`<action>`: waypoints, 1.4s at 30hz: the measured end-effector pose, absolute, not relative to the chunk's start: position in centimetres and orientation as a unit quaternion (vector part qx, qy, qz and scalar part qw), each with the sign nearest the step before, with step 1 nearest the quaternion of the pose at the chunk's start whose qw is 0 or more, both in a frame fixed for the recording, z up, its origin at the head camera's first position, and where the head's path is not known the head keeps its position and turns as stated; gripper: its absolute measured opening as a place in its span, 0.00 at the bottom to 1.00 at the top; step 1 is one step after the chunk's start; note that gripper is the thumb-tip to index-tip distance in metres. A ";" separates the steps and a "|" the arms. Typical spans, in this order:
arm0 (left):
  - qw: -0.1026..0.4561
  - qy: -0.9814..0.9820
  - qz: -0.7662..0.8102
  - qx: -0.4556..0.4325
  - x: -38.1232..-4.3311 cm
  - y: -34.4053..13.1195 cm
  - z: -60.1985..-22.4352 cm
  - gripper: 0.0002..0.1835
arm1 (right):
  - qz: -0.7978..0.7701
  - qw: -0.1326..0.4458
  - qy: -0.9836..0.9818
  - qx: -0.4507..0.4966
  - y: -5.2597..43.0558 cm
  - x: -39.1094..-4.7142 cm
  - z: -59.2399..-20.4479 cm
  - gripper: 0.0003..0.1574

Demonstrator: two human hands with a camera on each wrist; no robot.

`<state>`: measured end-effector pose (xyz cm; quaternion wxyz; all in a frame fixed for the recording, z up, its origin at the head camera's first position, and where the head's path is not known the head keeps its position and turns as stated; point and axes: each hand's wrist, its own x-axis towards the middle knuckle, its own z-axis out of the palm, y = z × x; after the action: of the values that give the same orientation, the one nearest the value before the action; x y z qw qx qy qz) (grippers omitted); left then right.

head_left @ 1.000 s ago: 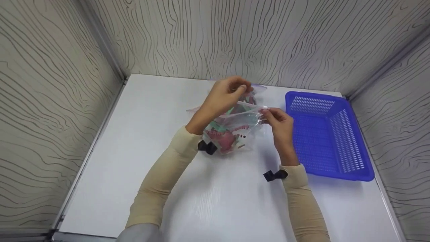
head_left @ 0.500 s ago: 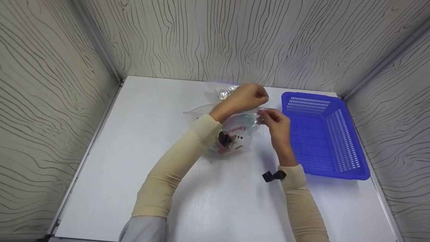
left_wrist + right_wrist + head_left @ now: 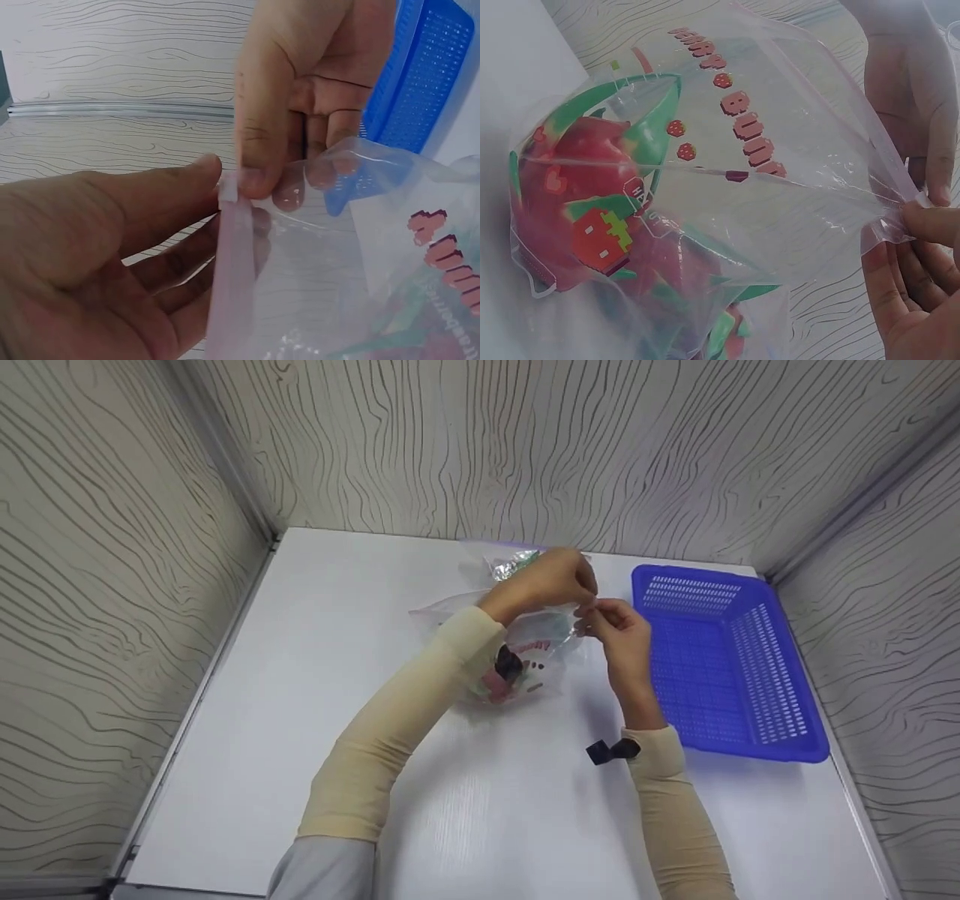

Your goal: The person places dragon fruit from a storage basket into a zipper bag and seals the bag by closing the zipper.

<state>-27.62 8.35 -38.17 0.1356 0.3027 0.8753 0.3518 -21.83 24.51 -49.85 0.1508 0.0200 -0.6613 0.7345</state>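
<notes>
A clear slider zip bag (image 3: pixel 810 127) with red lettering and strawberry prints stands on the white table. Inside it lies a red dragon fruit (image 3: pixel 577 172) with green scales, perhaps more than one. My right hand (image 3: pixel 624 645) pinches the bag's upper right corner between thumb and fingers. My left hand (image 3: pixel 555 579) reaches across above the bag and meets the right at that corner. In the left wrist view its thumb and forefinger close on the small white slider (image 3: pixel 228 187) at the end of the pink zip strip. My left forearm hides part of the bag.
Right of the hands sits a blue perforated basket (image 3: pixel 739 751). Behind the bag, another clear bag (image 3: pixel 516 564) with silvery and green contents lies near the back wall (image 3: pixel 420 450). Wood-patterned panels enclose the white table (image 3: pixel 247 720) on the sides.
My left hand has moved right over the bag, from near its middle to the corner beside my right hand. The right hand keeps its hold on the corner.
</notes>
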 end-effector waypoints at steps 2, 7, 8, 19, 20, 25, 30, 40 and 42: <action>0.133 0.876 0.358 0.295 -27.6 8.4 -38.3 0.08 | 0.732 0.149 -0.664 0.018 24.5 -21.8 -49.8 0.07; 0.137 0.874 0.367 0.287 -27.7 8.4 -38.3 0.08 | 0.730 0.146 -0.668 0.018 24.6 -21.8 -49.9 0.05; 0.138 0.874 0.364 0.289 -27.7 8.3 -38.2 0.08 | 0.730 0.146 -0.667 0.020 24.6 -21.9 -49.9 0.05; 0.159 0.878 0.316 0.320 -28.7 7.9 -37.8 0.11 | 0.748 0.158 -0.643 0.048 24.6 -21.8 -49.7 0.05; 0.159 0.878 0.317 0.322 -28.8 7.9 -37.8 0.11 | 0.749 0.159 -0.642 0.050 24.6 -21.8 -49.7 0.05; 0.164 0.873 0.331 0.317 -28.7 7.6 -37.7 0.11 | 0.743 0.165 -0.647 0.052 24.5 -21.7 -49.6 0.07; 0.173 0.869 0.345 0.311 -28.6 7.3 -37.6 0.11 | 0.736 0.164 -0.656 0.038 24.5 -21.7 -49.6 0.07; 0.178 0.875 0.335 0.302 -28.8 6.8 -37.8 0.11 | 0.745 0.165 -0.646 0.018 24.5 -21.7 -49.7 0.08; 0.178 0.875 0.335 0.302 -28.9 6.7 -37.9 0.11 | 0.745 0.167 -0.646 0.017 24.5 -21.7 -49.8 0.08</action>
<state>-28.90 6.68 -37.89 0.1778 0.3023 0.8747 0.3346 -21.72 24.55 -49.78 0.1669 0.0167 -0.6461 0.7446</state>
